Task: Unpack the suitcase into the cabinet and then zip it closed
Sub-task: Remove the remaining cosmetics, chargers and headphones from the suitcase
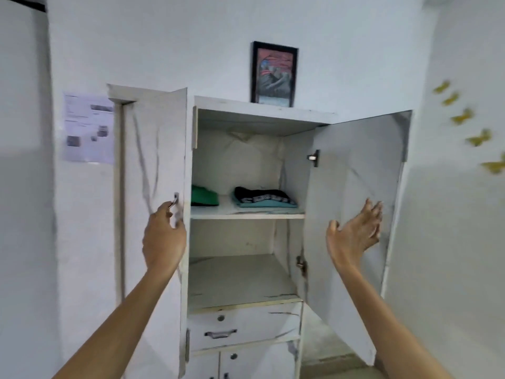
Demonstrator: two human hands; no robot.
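White walls [273, 23] all round, with the cabinet [262, 105] standing against the back one, straight ahead of us, both doors swung open. Our left hand [164, 236] is on the left door [155, 149], fingers curled round its small metal handle [175, 199] near the door's free edge, back of the hand towards us. Our right hand [352, 236] is up at the inner face of the right door [355, 160], palm turned to the panel, holding nothing, fingers [373, 212] straight and spread (motion blur, so we cannot tell if they actually touch the panel). Inside, the upper shelf [246, 213] carries folded clothes: a green top [203, 198] at the left end, partly hidden by the left door, and a black top [262, 195] lying on a teal one [269, 204] towards the right, the two piles apart. Under it is a lower shelf [240, 283], scuffed, and below that a drawer [243, 326] with a metal pull and a round lock. A framed picture [274, 73] stands on the cabinet top, leaning on the wall. A printed sheet [88, 127] is stuck to the wall left of the left door (text too blurred to read). Yellow butterfly stickers [461, 117] run down the right-hand wall, well away from the right door.
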